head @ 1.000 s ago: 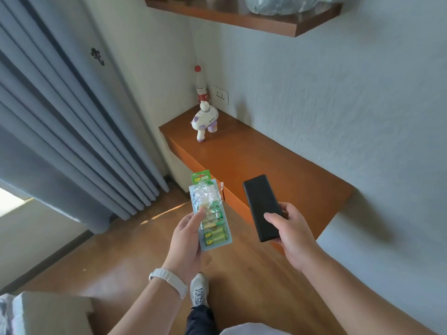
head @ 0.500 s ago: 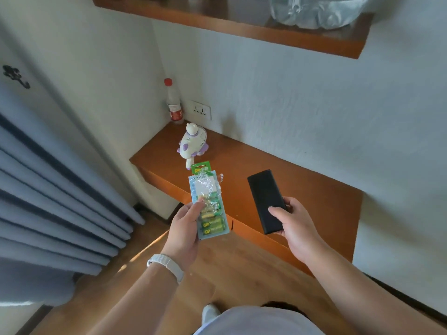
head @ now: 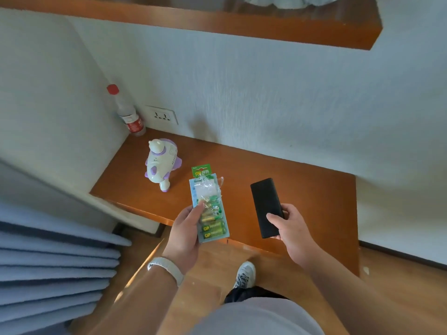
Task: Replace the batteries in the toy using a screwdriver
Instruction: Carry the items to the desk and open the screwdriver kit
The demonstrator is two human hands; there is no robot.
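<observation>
Both arms are arriving over the bench (head: 302,189): the left hand (head: 185,234) is keeping its grip on the battery pack (head: 209,206), the right hand (head: 294,232) is gripping a black case (head: 266,204) (contents unseen), both nearing the toy (head: 160,163) standing centre-left.

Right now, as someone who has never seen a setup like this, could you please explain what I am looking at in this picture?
There is no machine here. A person works with two bare hands, and the single picture comes from a wide-angle camera worn on the head, looking forward and down. The left hand holds a battery pack by its lower part, with the thumb across the front. The right hand grips a flat black case near its lower end; what it contains cannot be seen. Both are held above the front of a wooden desk. On the desk stands a white and purple toy, apart from both hands. In the far corner, a bottle with a red cap stands beside a wall socket. A wooden shelf hangs above.
</observation>
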